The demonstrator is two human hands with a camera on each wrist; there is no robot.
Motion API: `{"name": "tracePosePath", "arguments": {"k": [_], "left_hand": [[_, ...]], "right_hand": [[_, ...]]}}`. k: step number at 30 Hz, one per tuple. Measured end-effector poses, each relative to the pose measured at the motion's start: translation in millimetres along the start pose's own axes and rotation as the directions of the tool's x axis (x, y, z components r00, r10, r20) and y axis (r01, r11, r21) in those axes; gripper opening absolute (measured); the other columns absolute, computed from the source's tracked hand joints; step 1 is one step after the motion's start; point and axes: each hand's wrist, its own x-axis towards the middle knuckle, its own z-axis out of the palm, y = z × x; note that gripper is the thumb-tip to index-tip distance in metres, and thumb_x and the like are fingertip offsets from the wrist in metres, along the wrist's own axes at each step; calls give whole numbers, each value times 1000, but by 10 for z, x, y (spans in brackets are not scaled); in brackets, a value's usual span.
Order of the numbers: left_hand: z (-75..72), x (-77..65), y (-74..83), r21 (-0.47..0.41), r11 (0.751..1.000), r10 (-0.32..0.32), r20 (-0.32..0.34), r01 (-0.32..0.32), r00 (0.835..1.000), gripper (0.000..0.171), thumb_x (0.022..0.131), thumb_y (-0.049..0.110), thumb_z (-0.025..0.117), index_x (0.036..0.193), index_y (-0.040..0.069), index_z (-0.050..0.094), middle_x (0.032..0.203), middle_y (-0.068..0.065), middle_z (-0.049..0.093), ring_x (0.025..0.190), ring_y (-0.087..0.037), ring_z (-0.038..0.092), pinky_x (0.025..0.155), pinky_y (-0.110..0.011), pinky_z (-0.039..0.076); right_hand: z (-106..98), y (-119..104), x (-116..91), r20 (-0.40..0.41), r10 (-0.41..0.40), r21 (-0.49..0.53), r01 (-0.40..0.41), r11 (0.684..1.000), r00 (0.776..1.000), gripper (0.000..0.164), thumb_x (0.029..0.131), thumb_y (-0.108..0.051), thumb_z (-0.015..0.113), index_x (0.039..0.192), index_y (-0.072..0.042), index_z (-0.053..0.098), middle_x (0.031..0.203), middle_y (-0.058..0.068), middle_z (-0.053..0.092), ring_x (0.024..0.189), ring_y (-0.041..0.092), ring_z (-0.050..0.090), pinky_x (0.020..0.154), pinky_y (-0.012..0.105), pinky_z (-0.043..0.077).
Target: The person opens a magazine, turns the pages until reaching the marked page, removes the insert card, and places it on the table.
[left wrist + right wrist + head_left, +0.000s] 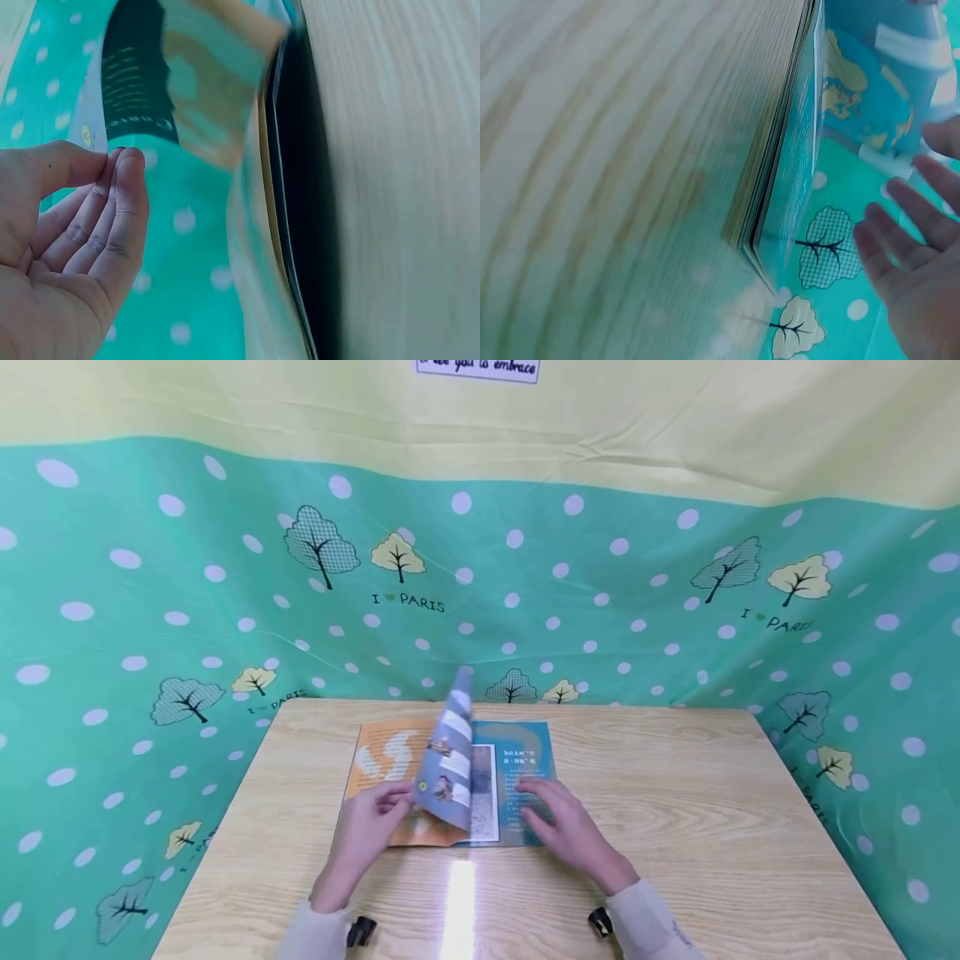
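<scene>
A book is lying open on the wooden table, near the middle and between the two hands, probably so that both are having easy reach and the flat top is supporting the spread covers. One page is standing up from the middle, bowing, with its far end rising past the book's far edge.

The left hand is pinching that page by its near left corner, thumb and fingertips together on the paper. The corner is likely serving as the handle because a thin sheet is offering little else to hold, and a light pinch seems to be suiting it. Beneath, an orange page is lying to the left.

The right hand is gripping nothing; its fingers are standing apart over the right side of the book, beside a blue page with printed text. Whether the fingertips are touching the paper, I cannot tell. Its place there is perhaps keeping it handy for steadying that side while leaving the raised sheet free.

A green dotted cloth is hanging behind the table and along both sides, seemingly as a plain backdrop. Near the book, a bright reflection is showing on the wood.
</scene>
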Motion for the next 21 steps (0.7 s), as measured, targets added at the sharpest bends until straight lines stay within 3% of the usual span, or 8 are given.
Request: {"name": "tracePosePath", "arguments": {"k": [4, 8, 15, 21], "left_hand": [[-268, -123, -127, 37, 996, -84, -80, 87, 993, 11, 90, 10, 76, 101, 6, 77, 83, 0, 74, 77, -14, 71, 66, -22, 59], [-454, -226, -226, 98, 976, -182, -119, 194, 976, 15, 93, 13, 73, 104, 5, 76, 84, -1, 73, 78, -14, 70, 65, -20, 57], [-587, -314, -352, 165, 943, -268, -129, 288, 955, 20, 91, 11, 70, 108, 2, 74, 88, -5, 74, 81, -20, 71, 65, -21, 57], [-646, -352, -427, 205, 917, -321, -134, 343, 937, 22, 91, 15, 70, 108, 1, 74, 89, -6, 75, 76, -17, 71, 63, -22, 56]], "right_hand": [[-5, 44, -33, 82, 59, -110, -50, 993, 995, 50, 91, -21, 76, 136, -9, 59, 142, 12, 53, 134, 28, 46, 111, 47, 40], [-3, 96, -65, 136, 73, -213, -42, 976, 988, 60, 87, -27, 80, 140, -9, 56, 146, 18, 47, 135, 36, 44, 110, 52, 40], [-4, 145, -86, 200, 90, -273, -33, 961, 976, 68, 85, -32, 81, 142, -8, 54, 149, 22, 42, 137, 41, 40, 109, 55, 39], [6, 163, -99, 279, 163, -279, -82, 957, 946, 73, 85, -38, 81, 146, -12, 50, 155, 19, 35, 141, 40, 32, 111, 55, 37]]}}
